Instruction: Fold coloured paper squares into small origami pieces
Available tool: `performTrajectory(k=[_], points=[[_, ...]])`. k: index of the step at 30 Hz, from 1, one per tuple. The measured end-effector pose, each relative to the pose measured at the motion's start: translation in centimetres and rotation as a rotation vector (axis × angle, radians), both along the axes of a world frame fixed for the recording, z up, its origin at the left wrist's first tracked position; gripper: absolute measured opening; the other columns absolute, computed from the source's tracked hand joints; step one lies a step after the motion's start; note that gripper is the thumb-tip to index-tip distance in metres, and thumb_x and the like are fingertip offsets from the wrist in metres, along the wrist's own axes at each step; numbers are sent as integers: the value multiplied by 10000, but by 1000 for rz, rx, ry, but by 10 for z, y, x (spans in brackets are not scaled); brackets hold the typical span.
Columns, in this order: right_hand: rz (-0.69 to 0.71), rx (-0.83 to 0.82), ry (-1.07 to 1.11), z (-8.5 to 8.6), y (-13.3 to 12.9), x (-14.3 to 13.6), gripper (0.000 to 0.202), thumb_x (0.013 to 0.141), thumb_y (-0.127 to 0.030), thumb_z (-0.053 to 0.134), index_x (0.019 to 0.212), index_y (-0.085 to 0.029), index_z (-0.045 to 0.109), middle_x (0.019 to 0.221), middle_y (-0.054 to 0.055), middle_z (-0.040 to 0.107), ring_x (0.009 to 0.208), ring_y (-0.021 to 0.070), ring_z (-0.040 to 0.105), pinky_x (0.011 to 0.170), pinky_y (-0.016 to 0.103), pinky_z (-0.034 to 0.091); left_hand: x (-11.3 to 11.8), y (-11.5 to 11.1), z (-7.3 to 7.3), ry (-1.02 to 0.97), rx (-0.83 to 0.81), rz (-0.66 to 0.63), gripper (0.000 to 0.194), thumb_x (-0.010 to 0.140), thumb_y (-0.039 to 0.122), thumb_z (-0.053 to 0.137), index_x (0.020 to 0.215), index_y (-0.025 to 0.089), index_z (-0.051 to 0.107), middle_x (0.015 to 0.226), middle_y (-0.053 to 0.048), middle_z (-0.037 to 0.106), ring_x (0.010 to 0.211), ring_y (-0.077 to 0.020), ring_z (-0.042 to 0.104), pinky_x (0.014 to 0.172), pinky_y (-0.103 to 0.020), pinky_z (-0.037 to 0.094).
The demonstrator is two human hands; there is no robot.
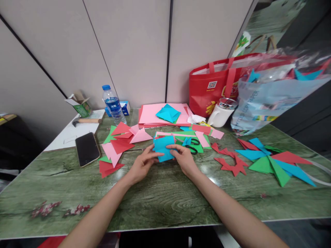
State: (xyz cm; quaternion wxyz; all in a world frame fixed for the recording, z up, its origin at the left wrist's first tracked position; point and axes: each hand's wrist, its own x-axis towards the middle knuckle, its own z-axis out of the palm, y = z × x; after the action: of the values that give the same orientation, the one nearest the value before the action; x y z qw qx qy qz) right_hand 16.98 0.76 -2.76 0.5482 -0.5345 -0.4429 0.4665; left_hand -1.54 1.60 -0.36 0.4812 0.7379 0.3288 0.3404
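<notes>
A blue square of paper [163, 148] is held up between my two hands, over the middle of the table. My left hand [143, 163] grips its left edge, fingers behind and along it. At the right edge, my right hand [184, 159] pinches the sheet with thumb and fingers. Just behind lie scissors [191, 146] with black handles, on green and pink paper strips [202, 138]. Folded red, pink and green paper pieces [121, 142] are piled to the left. On the right are a jagged red paper ring [234, 164] and multicoloured folded pieces [271, 162].
At the back stand a water bottle [113, 106], a pink paper stack [148, 113] topped with blue folded paper [168, 113], a white mug [219, 115], a red bag [201, 90] and a plastic bag [256, 103]. A phone [87, 149] and hammer [89, 120] lie left.
</notes>
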Motion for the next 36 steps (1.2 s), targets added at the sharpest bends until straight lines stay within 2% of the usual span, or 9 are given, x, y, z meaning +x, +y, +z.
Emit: performTrajectory(k=[3, 6, 13, 16, 20, 22, 24, 27, 36], points=[[47, -17, -15, 1, 0, -1, 212, 632, -244, 542, 783, -182, 678, 671, 0, 612, 489, 106, 450, 450, 227, 377, 2, -2, 2, 101, 27, -39, 300, 769, 222, 579, 1058, 248, 654, 1210, -70, 548, 1074, -232, 531, 922, -356, 410], [103, 24, -109, 3, -2, -2, 198, 635, -216, 519, 743, -181, 682, 692, 4, 631, 505, 110, 468, 467, 232, 382, 4, -3, 2, 131, -11, -33, 272, 729, 216, 622, 993, 230, 689, 1017, -56, 649, 878, -197, 600, 788, -307, 476], [148, 149, -228, 7, -3, 0, 187, 678, -209, 518, 762, -181, 683, 771, 23, 667, 704, 169, 574, 629, 276, 441, 3, -1, -2, 68, -18, 51, 126, 689, 260, 673, 775, 198, 741, 835, -47, 689, 770, -183, 608, 732, -283, 486], [179, 180, -226, 8, -5, -1, 171, 703, -265, 573, 815, -181, 670, 823, 28, 662, 743, 174, 580, 656, 280, 448, 6, -1, -3, -91, -102, 174, 373, 667, 270, 696, 1033, 207, 659, 985, -58, 667, 798, -197, 623, 732, -318, 509], [199, 209, -261, 11, -11, -6, 321, 621, -343, 703, 896, -192, 636, 873, 28, 638, 772, 188, 577, 624, 265, 445, 10, -1, -5, -347, -246, 225, 851, 628, 272, 730, 1352, 261, 285, 1101, -92, 615, 766, -202, 646, 663, -345, 537], [175, 206, -288, 12, -14, -8, 384, 575, -359, 740, 903, -198, 620, 885, 29, 627, 772, 193, 573, 591, 256, 437, 10, 0, -5, -351, -273, 235, 775, 604, 258, 746, 1288, 211, 386, 1015, -88, 651, 775, -207, 647, 674, -334, 531], [140, 203, -315, 12, -15, -10, 372, 577, -358, 739, 888, -199, 611, 875, 27, 622, 763, 194, 568, 565, 250, 427, 10, 0, -4, -290, -300, 234, 529, 599, 257, 744, 1083, 137, 568, 867, -70, 685, 721, -197, 646, 670, -313, 521], [114, 200, -332, 11, -15, -10, 313, 602, -345, 718, 856, -201, 605, 837, 24, 618, 740, 192, 561, 539, 245, 412, 9, -2, -2, -215, -336, 213, 306, 603, 260, 734, 856, 109, 650, 736, -46, 691, 619, -175, 630, 642, -303, 515], [119, 172, -327, 11, -15, -10, 290, 631, -339, 690, 870, -201, 600, 766, 9, 607, 609, 152, 508, 501, 235, 377, 9, -2, 2, -267, -390, 197, 322, 614, 246, 726, 894, 100, 663, 835, -77, 710, 679, -188, 634, 654, -329, 529]])
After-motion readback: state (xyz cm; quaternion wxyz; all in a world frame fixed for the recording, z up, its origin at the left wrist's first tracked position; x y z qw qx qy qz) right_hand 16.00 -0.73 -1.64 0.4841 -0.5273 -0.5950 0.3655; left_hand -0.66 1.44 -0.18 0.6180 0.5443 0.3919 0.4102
